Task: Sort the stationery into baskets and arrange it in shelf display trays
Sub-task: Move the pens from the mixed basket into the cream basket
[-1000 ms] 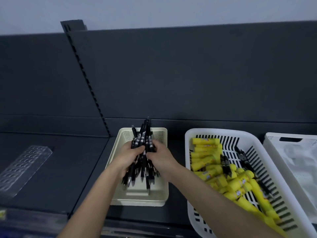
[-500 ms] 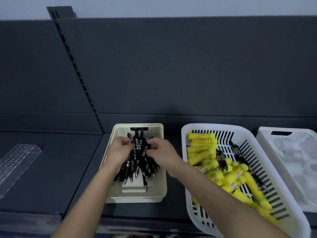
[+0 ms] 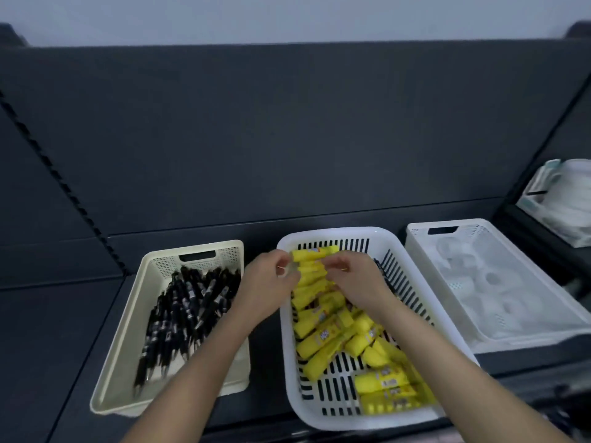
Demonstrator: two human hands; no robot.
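**Left hand [image 3: 267,284] and right hand [image 3: 356,281] close together over the yellow tubes [image 3: 323,340]**

Both hands hang over the far end of the white slotted basket [image 3: 323,237], close together but not touching. The fingers of each are curled down at the topmost tubes. The left fingertips [image 3: 289,266] are at the left ends of the tubes and the right fingertips [image 3: 332,266] lie on top of them. Motion blur hides whether either hand has actually closed on a tube, so I cannot tell. Both forearms run in from the near edge, the left one crossing the corner of the cream basket [image 3: 128,362].

The yellow tubes fill the slotted basket. At the far end, under the hands, they are stacked crosswise with their long axes running left to right. In the middle they lie on a diagonal from near left to far right. The few at the near end lie almost crosswise again.

The cream basket sits just left of the slotted one, apart from it. It holds the black pens [image 3: 188,308] in one loose sheaf. Their long axes slant from near left to far right, with the tips pointing to the near left corner.

Right of the slotted basket stands a white tray [image 3: 543,330] holding pale round things, too blurred to name. All three sit on a dark shelf [image 3: 48,330]. Further right, a pale container [image 3: 563,199] sits at the frame edge.
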